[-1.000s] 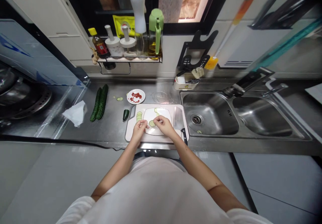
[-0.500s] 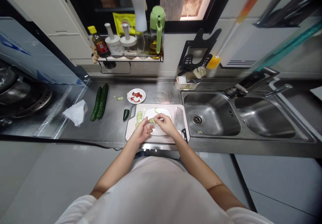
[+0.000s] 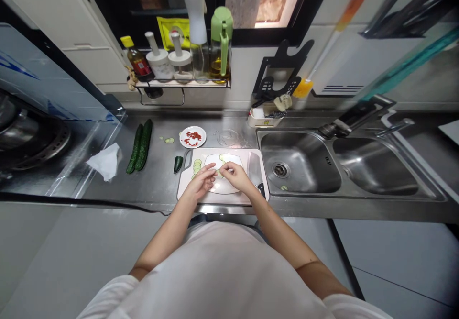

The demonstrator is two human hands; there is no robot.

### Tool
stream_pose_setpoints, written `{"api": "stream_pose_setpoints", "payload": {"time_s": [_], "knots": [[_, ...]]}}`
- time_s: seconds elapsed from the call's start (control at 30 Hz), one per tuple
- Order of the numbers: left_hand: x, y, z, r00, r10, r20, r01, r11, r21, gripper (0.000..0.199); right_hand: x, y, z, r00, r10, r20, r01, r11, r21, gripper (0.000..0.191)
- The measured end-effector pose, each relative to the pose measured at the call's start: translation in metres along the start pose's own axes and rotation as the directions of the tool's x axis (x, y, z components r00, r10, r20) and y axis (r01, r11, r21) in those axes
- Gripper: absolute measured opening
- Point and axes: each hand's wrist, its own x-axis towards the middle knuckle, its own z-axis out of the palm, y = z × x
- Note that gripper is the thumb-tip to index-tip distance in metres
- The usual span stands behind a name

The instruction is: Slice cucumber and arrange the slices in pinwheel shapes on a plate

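Note:
Over a white plate (image 3: 229,188) on the pink cutting board (image 3: 186,189), my right hand (image 3: 234,176) pinches a cucumber slice (image 3: 219,173) with thumb and fingertips. My left hand (image 3: 201,182) is just left of it, fingers apart and loosely bent, palm turned inward, with nothing visible in it. Another cucumber slice (image 3: 223,157) lies at the plate's far edge. A row of overlapping cucumber slices (image 3: 197,165) runs along the board's left side, its near end partly hidden by my left hand. The knife (image 3: 254,167) rests at the board's right, blade pointing away from me.
Two whole cucumbers (image 3: 144,144), a cucumber end (image 3: 178,164) and a small plate of chopped red pieces (image 3: 183,140) are on the steel counter. A crumpled white cloth or paper (image 3: 105,161) lies farther left. The double sink (image 3: 304,166) is right; a seasoning rack (image 3: 182,84) hangs behind.
My left fingers have shifted slightly up and toward the right hand. The slice in my right fingers now shows less, lower between the hands. The view has moved slightly.

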Motion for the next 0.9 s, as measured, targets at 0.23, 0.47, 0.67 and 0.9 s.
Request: {"api": "stream_pose_setpoints", "payload": {"time_s": [0.23,0.47,0.67,0.9], "knots": [[0.003,-0.001,0.004,0.987,0.152,-0.053,-0.143,0.980,0.140,0.065,0.001,0.003,-0.001,1.000,0.001,0.009,-0.001,1.000,-0.011,0.017],[0.011,-0.009,0.002,0.923,0.384,-0.043,-0.355,0.887,0.295,0.054,0.004,0.009,-0.001,1.000,0.018,0.009,-0.018,1.000,0.021,0.015],[0.021,-0.018,-0.004,0.869,0.494,-0.022,-0.446,0.803,0.395,0.046,0.006,0.016,0.001,0.999,0.051,0.003,-0.051,0.999,0.016,0.014],[0.045,-0.020,-0.010,0.851,0.524,-0.035,-0.437,0.743,0.507,0.032,0.025,0.028,-0.015,0.998,0.040,0.048,-0.033,0.990,-0.136,0.013]]}}
